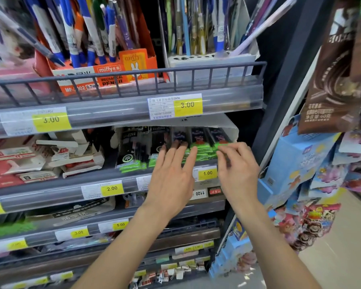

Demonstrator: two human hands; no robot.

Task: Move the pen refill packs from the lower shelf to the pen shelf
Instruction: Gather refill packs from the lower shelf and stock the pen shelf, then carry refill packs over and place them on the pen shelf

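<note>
A shop's stationery rack faces me. The refill packs (200, 150) sit on the lower shelf (121, 174), below the pen shelf (121, 94). My left hand (171, 176) lies spread flat on them; my right hand (236, 165) pinches one pack's green edge. Next, I'd judge: lift it free, upward.

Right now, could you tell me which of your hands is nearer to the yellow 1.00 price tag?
The right. My right hand hovers just to the right of the 1.00 price tag, almost touching it; my left hand lies a little further off to its left, fingers on the refill packs.
</note>
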